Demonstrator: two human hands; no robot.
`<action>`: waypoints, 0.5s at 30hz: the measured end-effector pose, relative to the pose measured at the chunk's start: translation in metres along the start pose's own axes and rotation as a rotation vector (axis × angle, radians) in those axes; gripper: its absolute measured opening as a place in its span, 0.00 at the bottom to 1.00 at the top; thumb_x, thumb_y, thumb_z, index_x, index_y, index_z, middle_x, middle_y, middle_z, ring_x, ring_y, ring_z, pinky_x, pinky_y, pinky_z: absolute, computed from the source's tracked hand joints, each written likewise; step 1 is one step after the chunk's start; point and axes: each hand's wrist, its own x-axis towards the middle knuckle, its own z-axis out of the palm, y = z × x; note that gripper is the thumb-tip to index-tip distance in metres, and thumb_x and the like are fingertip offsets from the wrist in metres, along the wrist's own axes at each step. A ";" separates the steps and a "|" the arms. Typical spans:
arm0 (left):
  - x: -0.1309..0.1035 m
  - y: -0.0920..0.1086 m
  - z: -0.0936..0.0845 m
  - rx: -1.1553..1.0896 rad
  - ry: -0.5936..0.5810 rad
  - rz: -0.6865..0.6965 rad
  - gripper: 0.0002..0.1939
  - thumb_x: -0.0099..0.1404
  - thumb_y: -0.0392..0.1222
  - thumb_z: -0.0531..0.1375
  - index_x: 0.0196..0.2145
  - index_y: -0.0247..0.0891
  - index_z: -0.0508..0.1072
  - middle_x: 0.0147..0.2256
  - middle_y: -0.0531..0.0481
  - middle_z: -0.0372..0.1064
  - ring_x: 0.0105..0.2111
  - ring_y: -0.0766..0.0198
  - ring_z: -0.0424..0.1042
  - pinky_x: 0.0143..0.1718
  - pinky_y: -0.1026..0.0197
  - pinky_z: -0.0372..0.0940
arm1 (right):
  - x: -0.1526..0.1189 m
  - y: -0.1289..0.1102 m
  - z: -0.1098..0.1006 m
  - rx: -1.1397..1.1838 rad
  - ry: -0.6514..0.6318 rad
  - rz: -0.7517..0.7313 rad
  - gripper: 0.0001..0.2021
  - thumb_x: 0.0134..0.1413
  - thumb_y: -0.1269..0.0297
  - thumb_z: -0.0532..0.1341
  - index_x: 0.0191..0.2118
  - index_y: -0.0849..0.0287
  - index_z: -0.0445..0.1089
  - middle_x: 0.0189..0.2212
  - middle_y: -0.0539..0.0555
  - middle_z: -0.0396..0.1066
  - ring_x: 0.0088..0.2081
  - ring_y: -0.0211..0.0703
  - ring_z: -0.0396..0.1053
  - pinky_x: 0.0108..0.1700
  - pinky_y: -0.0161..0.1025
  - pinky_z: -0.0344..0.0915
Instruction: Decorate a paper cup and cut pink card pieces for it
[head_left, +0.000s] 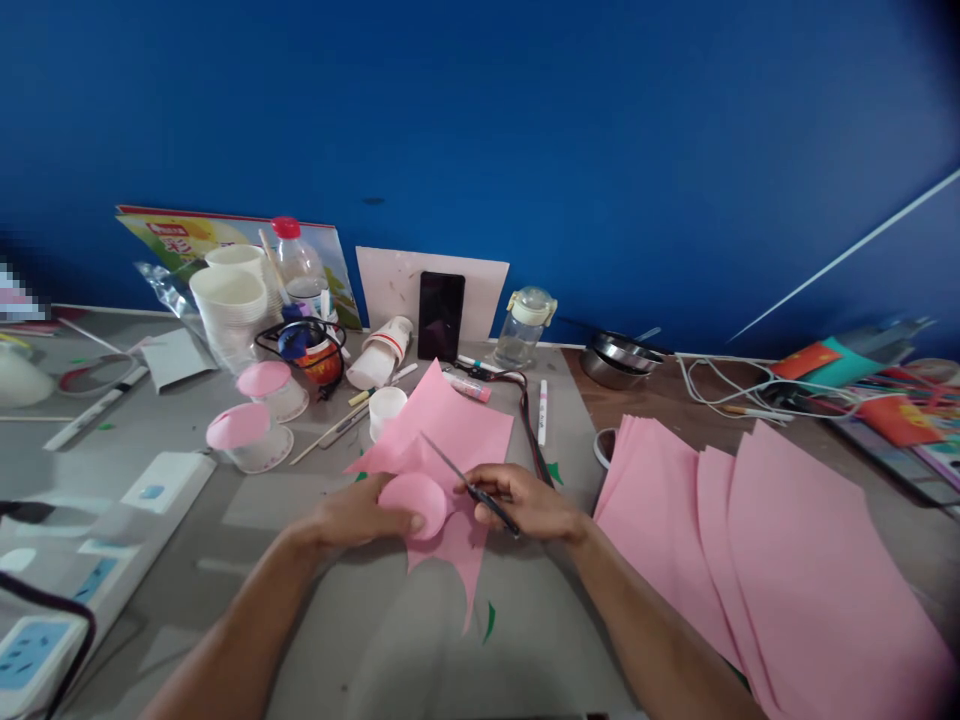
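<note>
Between finger and thumb, my left hand point(358, 512) grips a round pink paper piece point(414, 503), thumb on its front. My right hand point(525, 500) is closed around the dark handles of the scissors point(491, 505), whose blades point up and left over a larger pink sheet point(465, 425). That sheet has a jagged, cut lower edge with a long point hanging down. A small white cup point(387, 410) stands just behind the sheet's left side. Green paper scraps point(490, 621) lie on the grey table point(360, 640).
Pink sheets point(795, 540) are stacked at the right. Two pink-topped cups point(240, 430), stacked paper cups point(229, 300) and a power strip point(157, 510) are at the left. Behind stand a phone point(440, 315) and a glass jar point(525, 325); metal bowls point(619, 358) sit farther right.
</note>
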 end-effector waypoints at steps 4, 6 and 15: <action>0.008 -0.003 0.011 -0.635 0.033 0.114 0.27 0.46 0.51 0.70 0.42 0.35 0.76 0.39 0.41 0.77 0.37 0.52 0.74 0.38 0.57 0.68 | 0.007 0.007 0.003 -0.084 0.303 -0.068 0.21 0.51 0.58 0.63 0.48 0.64 0.66 0.27 0.48 0.64 0.27 0.34 0.61 0.31 0.32 0.59; 0.011 -0.002 0.015 -0.840 0.029 0.116 0.24 0.48 0.51 0.70 0.40 0.34 0.76 0.38 0.41 0.77 0.36 0.55 0.74 0.39 0.56 0.69 | 0.010 0.012 0.004 -0.242 0.451 -0.045 0.22 0.52 0.60 0.62 0.51 0.64 0.65 0.29 0.50 0.67 0.28 0.37 0.63 0.32 0.34 0.60; 0.014 0.013 0.028 -1.129 -0.014 0.175 0.21 0.51 0.53 0.69 0.27 0.30 0.74 0.21 0.46 0.71 0.22 0.64 0.68 0.28 0.60 0.68 | 0.008 0.009 0.010 -0.942 0.586 0.040 0.21 0.58 0.63 0.57 0.57 0.63 0.62 0.45 0.62 0.74 0.43 0.51 0.71 0.48 0.42 0.60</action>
